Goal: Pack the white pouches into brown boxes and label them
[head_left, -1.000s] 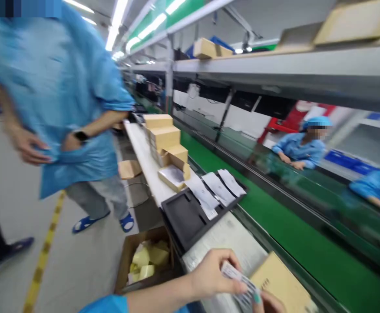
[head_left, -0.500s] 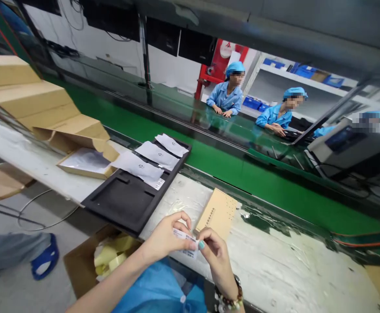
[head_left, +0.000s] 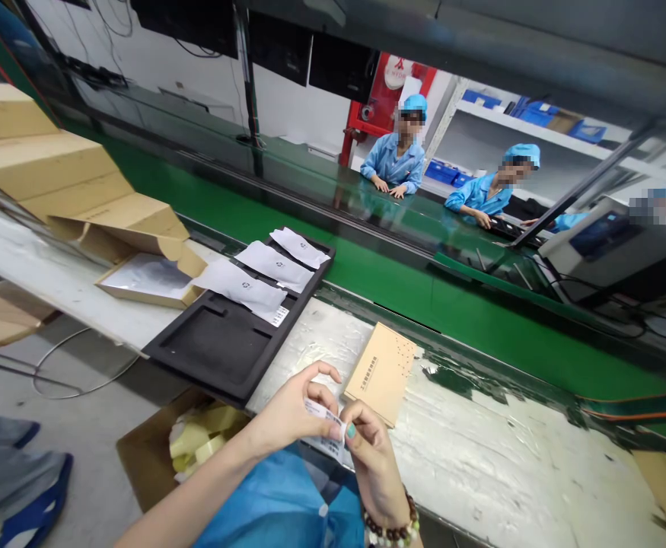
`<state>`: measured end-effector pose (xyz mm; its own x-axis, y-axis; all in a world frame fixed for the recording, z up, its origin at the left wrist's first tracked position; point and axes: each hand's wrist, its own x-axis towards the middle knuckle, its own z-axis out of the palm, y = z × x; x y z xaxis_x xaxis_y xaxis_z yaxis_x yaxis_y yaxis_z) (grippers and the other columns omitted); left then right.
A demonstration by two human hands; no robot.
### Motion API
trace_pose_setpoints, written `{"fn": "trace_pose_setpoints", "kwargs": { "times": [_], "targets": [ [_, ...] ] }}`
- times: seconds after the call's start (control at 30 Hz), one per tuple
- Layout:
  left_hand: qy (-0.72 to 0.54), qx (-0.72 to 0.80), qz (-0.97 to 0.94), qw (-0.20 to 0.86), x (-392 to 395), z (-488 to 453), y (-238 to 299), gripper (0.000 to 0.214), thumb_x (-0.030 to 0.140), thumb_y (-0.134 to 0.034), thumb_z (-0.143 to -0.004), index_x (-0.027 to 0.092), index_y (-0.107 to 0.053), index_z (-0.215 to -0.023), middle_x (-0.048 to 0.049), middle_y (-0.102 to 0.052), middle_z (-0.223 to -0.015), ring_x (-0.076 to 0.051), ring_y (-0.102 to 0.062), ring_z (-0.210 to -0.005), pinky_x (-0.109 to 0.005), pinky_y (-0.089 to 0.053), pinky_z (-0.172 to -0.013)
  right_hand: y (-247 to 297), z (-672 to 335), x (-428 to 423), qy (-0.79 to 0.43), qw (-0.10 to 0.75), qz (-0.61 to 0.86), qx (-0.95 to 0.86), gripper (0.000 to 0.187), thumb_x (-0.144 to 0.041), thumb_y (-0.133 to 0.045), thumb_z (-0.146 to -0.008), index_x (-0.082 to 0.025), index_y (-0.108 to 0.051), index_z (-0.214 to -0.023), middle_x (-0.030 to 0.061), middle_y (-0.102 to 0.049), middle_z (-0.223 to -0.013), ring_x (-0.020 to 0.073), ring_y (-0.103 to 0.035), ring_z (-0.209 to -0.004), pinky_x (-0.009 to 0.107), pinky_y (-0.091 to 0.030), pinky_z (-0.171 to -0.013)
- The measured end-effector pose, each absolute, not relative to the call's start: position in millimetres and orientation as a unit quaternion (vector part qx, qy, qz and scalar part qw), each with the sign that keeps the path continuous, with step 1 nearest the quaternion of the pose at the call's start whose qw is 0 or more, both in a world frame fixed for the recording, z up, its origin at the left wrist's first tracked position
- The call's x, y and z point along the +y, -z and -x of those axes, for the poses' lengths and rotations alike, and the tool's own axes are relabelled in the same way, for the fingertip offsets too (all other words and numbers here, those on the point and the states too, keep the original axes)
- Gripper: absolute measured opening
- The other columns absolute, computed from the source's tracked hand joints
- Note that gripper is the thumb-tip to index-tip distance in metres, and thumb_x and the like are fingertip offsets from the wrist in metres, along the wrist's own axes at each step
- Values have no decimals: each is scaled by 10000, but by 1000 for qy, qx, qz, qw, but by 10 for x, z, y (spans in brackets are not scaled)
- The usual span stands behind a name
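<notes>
Between my two hands is a small white label sheet (head_left: 326, 428) with dark printed codes. My left hand (head_left: 298, 411) pinches it between thumb and fingers. The thumb and forefinger of my right hand (head_left: 370, 445) close on the sheet's right edge. Just beyond my hands a small tan cardboard box (head_left: 383, 371) lies closed on the worktop, with printed characters on its lid. To the left lies a black foam tray (head_left: 212, 350), across which rest white pouches (head_left: 246, 288), one bearing a printed label.
Tan cartons (head_left: 81, 175) stand at the left, beside an open flat box (head_left: 147, 280). A green conveyor belt (head_left: 367, 270) runs behind the worktop (head_left: 470, 457). Two co-workers in blue (head_left: 395, 156) sit across it. Below, a carton (head_left: 144, 449) holds yellow scraps. Another person's foot shows lower left.
My hands keep their hold on the label sheet, with only slight finger movement. The view has shifted slightly. At lower left, the other person's leg and shoe have moved.
</notes>
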<state>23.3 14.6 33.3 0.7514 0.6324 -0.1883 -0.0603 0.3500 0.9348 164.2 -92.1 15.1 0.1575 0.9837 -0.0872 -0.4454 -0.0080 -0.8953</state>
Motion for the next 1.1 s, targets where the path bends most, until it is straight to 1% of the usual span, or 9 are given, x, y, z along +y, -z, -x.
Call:
{"fn": "trace_pose_setpoints", "kwargs": {
  "times": [0.13, 0.27, 0.4, 0.5, 0.57, 0.63, 0.83, 0.97, 1.1],
  "targets": [
    [-221, 257, -565, 752, 127, -234, -310, 606, 153, -925, -564, 196, -670, -1112, 39, -670, -729, -112, -614, -673, -200, -495, -652, -220, -1613, -940, -609, 621, 401, -288, 189, -343, -736, -835, -196, -619, -810, 1, -509, -787, 159, -426, -749, 262, -338, -700],
    [-237, 198, -677, 669, 107, -196, -313, 287, 169, -883, -663, 234, -805, -931, 4, -660, -771, -136, -628, -769, -223, -502, -736, -213, -1603, -936, -637, 600, 390, -287, 209, -337, -757, -807, -192, -606, -807, -3, -489, -781, 157, -430, -735, 264, -346, -684],
    [-247, 183, -743, 594, 103, -140, -333, 30, 225, -781, -813, 230, -810, -818, -27, -652, -839, -141, -629, -811, -220, -490, -745, -108, -1654, -956, -532, 584, 477, -385, 217, -390, -640, -913, -205, -571, -823, -9, -478, -764, 161, -448, -724, 272, -354, -664],
    [-272, 221, -760, 547, 91, -112, -303, 93, 273, -759, -838, 206, -785, -778, -32, -627, -839, -146, -623, -807, -224, -482, -739, -51, -1699, -1039, -336, 593, 558, -474, 158, -361, -512, -983, -229, -599, -972, 27, -537, -887, 199, -518, -836, 319, -402, -746],
    [-273, 228, -772, 526, 74, -93, -260, 130, 300, -737, -857, 201, -772, -779, -32, -617, -821, -148, -619, -795, -225, -476, -724, -44, -1724, -1105, -219, 567, 577, -545, 146, -318, -549, -957, -251, -622, -1064, 56, -549, -997, 235, -533, -945, 365, -419, -815],
    [-266, 224, -786, 511, 56, -70, -217, 157, 310, -708, -880, 200, -766, -783, -29, -616, -807, -143, -613, -779, -221, -467, -713, -52, -1748, -1148, -165, 519, 585, -601, 180, -253, -606, -920, -277, -652, -1092, 67, -548, -1064, 257, -532, -1008, 395, -428, -851],
    [-221, 227, -811, 491, -3, 11, -135, 182, 356, -719, -856, 203, -754, -765, -15, -587, -790, -130, -595, -762, -198, -442, -693, -65, -1780, -1131, -198, 454, 592, -636, 158, -174, -604, -914, -285, -686, -992, 63, -566, -1104, 266, -535, -1070, 430, -434, -893],
    [-225, 222, -809, 495, -51, 21, -96, 183, 343, -665, -904, 213, -751, -808, -15, -562, -807, -136, -585, -781, -205, -442, -715, -54, -1726, -1142, -174, 428, 594, -658, 203, -136, -589, -891, -265, -660, -1030, 73, -569, -1126, 271, -533, -1065, 439, -428, -886],
    [-225, 251, -768, 545, -47, 27, -103, 208, 396, -744, -840, 207, -746, -927, -39, -616, -931, -176, -606, -898, -252, -459, -828, -18, -1695, -1155, -143, 447, 602, -646, 205, -106, -603, -872, -252, -630, -1013, 64, -559, -1027, 250, -542, -985, 407, -439, -827]
  ]
}}
